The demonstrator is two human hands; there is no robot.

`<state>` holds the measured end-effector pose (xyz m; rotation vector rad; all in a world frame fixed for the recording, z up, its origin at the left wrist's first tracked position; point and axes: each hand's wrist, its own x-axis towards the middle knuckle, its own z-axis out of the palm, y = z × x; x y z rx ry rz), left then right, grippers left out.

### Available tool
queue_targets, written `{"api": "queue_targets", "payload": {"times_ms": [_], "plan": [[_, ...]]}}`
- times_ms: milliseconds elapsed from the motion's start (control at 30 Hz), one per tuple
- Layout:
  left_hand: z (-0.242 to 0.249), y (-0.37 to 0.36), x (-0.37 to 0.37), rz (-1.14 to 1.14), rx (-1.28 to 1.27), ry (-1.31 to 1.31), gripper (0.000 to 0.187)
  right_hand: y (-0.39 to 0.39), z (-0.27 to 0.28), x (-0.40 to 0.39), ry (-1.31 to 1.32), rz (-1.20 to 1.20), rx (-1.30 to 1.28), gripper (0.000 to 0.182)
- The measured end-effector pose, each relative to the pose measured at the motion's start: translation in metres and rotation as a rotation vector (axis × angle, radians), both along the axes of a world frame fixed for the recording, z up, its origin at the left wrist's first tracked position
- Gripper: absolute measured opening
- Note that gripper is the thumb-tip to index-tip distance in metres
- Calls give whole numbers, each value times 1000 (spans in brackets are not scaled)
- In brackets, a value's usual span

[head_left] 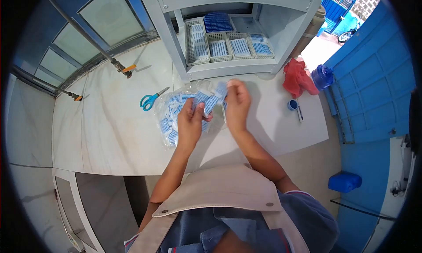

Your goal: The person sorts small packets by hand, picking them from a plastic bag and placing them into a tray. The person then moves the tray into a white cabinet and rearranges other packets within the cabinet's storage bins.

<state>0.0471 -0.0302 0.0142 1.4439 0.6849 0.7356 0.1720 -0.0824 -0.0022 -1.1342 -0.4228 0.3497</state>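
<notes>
Blue-and-white printed packets are held up over the counter, overlapping one another. My left hand pinches them from below between thumb and fingers. At their upper right end, my right hand has its fingers closed on a packet's edge. Beneath both hands lies a clear plastic bag, full of many similar loose packets. A flat white-edged thing, mostly covered by my right hand, shows beside the bag. Turquoise-handled scissors rest just left of the bag, their blades pointing up and right.
A grey shelf unit behind holds several white baskets of packets. Two pipes with orange-handled valves reach over the counter. A red cloth, a blue jug, a small blue-rimmed container and a marker are at right.
</notes>
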Motion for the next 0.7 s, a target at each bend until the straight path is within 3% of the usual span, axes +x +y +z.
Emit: {"api": "queue_targets", "payload": {"times_ms": [33, 100, 167, 233, 300, 567, 633, 700], "plan": [[-3, 2, -1, 3, -1, -3, 16, 0, 3, 10, 110, -48, 141, 7], [-9, 8, -4, 135, -223, -177, 16, -7, 15, 28, 215, -49, 160, 7], [-13, 10, -2, 147, -211, -194, 16, -13, 27, 30, 339, 225, 107, 10], [-14, 7, 5, 135, -214, -214, 18, -11, 13, 15, 350, 290, 105, 10], [-17, 2, 9, 123, -176, -219, 17, -5, 4, 1, 215, 293, -84, 14], [-15, -4, 15, 99, -136, -199, 20, -6, 4, -3, 248, 331, -73, 16], [-16, -5, 16, 63, -367, -308, 20, -7, 3, -5, 285, 259, -43, 15], [-19, -6, 18, 97, -357, -341, 20, -9, -1, 2, 330, 226, 44, 16]]}}
